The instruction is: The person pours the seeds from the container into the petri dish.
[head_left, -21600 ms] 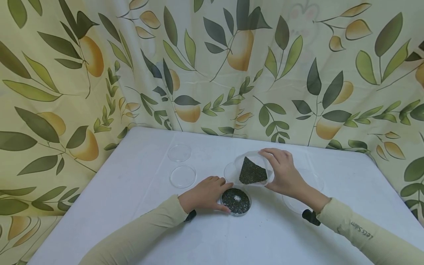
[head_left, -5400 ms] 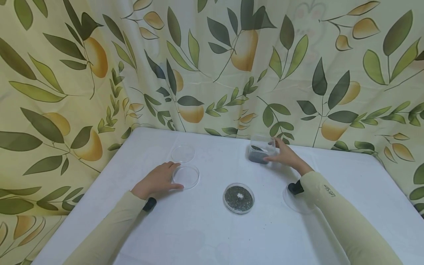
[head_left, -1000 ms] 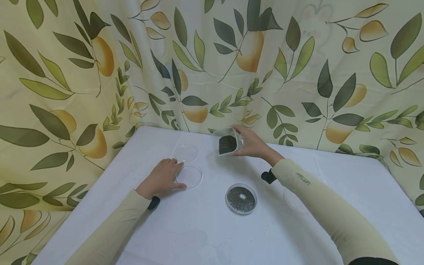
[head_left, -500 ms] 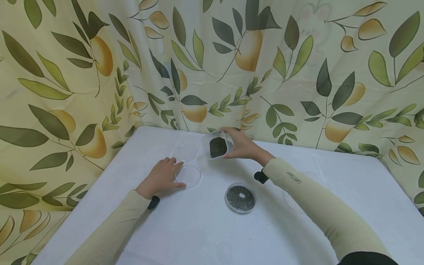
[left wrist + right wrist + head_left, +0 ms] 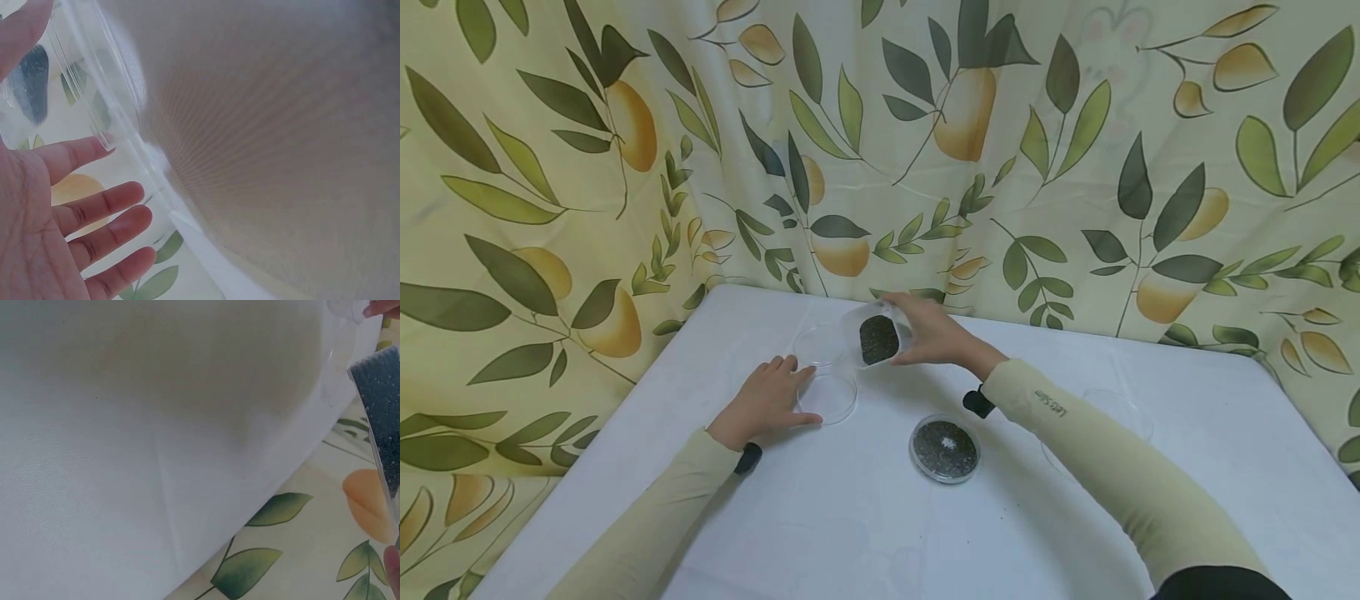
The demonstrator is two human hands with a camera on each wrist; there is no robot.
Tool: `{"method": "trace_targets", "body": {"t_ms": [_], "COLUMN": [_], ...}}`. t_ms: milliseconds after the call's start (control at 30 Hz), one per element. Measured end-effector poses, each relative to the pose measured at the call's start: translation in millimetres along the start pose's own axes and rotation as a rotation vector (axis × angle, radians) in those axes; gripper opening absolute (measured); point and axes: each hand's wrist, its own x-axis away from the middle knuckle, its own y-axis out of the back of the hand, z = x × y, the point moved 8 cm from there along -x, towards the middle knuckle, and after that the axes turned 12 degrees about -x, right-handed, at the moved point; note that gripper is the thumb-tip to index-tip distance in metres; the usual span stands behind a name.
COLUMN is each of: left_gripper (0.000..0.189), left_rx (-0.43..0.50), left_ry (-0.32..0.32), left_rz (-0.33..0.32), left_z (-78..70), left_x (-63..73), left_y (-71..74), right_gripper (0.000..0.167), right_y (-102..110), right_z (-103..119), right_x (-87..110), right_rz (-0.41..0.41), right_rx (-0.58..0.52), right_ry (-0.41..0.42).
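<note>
The right hand [image 5: 936,331] grips a transparent container [image 5: 853,333], thumb at its near side and fingers at its far side. The container is tilted above the back part of the counter [image 5: 850,533], with the dark grains [image 5: 878,340] slanted inside; in the head view it overlaps the edge of the rear dish [image 5: 818,344]. The left hand [image 5: 765,398] rests at the near dish [image 5: 831,402], thumb and index finger set apart along its left rim; the left wrist view shows its fingers fairly straight and spread, the index fingertip at a transparent edge. These 2 dishes are transparent and round, and lie just beside each other. To their right, nearer the person, stands the filled dish [image 5: 945,478], holding dark grains with a small white patch [image 5: 949,444] in the middle. A transparent disc [image 5: 1118,414] lies farther right, partly behind the right sleeve [image 5: 1075,433]. A few dark specks dot the white cover of the counter. Each wrist bears a black device, and behind the counter hangs a curtain [image 5: 880,150] printed with leaves and orange fruit.
</note>
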Motion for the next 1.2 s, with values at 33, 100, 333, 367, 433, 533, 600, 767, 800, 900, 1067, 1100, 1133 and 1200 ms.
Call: {"method": "trace_targets", "body": {"t_ms": [33, 100, 333, 367, 433, 533, 600, 767, 800, 900, 1067, 1100, 1133, 1200], "left_gripper": [0.084, 0.084, 0.084, 0.084, 0.084, 0.084, 0.083, 0.083, 0.082, 0.083, 0.083, 0.083, 0.083, 0.083], "left_rx": [-0.001, 0.0, 0.018, 0.021, 0.023, 0.023, 0.022, 0.015, 0.014, 0.008, 0.017, 0.019, 0.021, 0.019], "left_ry": [0.0, 0.005, 0.009, 0.009, 0.008, 0.006, 0.002, -0.009, -0.011, -0.016, -0.019, -0.02, -0.021, -0.022], "left_rz": [-0.001, 0.004, 0.009, 0.012, 0.016, 0.019, 0.015, -0.003, -0.005, -0.009, -0.018, -0.022, -0.024, -0.027], "left_z": [0.0, 0.2, -0.3, -0.5, -0.7, -0.9, -1.1, -1.7, -1.9, -2.4, -2.4, -2.2, -2.2, -2.1], "left_x": [0.0, 0.3, 0.5, 0.3, -0.2, -0.6, -0.6, 0.0, 0.1, 0.0, 0.6, 0.7, 0.8, 0.8], "left_y": [0.2, 0.4, 0.7, 0.2, -0.7, -2.2, -2.3, -2.0, -1.9, -2.6, -1.1, -0.9, -0.5, -0.6], "right_gripper": [0.093, 0.093, 0.093, 0.093, 0.093, 0.093, 0.093, 0.093, 0.093, 0.091, 0.089, 0.089, 0.088, 0.088], "right_y": [-1.0, -2.6, -9.8, -11.0, -12.8, -14.8, -16.0, -19.1, -19.7, -21.3, -24.2, -24.7, -25.4, -26.0], "right_z": [0.8, 2.3, 7.0, 7.4, 8.7, 10.7, 11.7, 14.4, 15.0, 16.6, 21.3, 22.5, 23.5, 26.1], "right_x": [-0.6, -1.6, -3.8, -4.0, -4.6, -5.8, -7.0, -9.2, -9.4, -9.8, -10.0, -9.9, -9.9, -9.4], "right_rz": [0.004, 0.012, 0.03, 0.034, 0.038, 0.042, 0.045, 0.059, 0.061, 0.063, 0.07, 0.074, 0.077, 0.081], "right_rx": [-0.001, 0.0, 0.033, 0.04, 0.042, 0.041, 0.045, 0.049, 0.047, 0.054, 0.08, 0.083, 0.086, 0.088], "right_ry": [0.001, 0.001, 0.016, 0.018, 0.024, 0.03, 0.028, 0.024, 0.026, 0.045, 0.082, 0.086, 0.09, 0.101]}}
